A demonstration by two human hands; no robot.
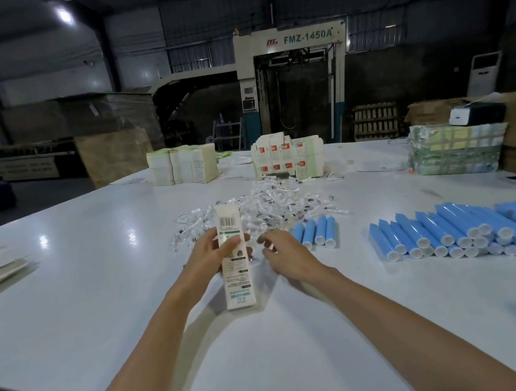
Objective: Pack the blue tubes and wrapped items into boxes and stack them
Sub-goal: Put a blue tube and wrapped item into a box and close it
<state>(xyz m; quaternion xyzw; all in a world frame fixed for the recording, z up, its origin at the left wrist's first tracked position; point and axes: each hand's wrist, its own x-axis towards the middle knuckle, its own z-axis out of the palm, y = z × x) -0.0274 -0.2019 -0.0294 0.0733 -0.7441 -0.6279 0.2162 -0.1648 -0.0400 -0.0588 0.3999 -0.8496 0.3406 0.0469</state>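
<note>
Between left fingers point(234, 241), box point(235, 275) upright

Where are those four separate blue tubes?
The four tubes lie mid-view on the table, just right of the right hand, in front of the wrapped items.

One printed box point(234, 262), four separate blue tubes point(316, 237), uncounted piled tubes point(466, 232), uncounted wrapped items point(267, 207).
</note>
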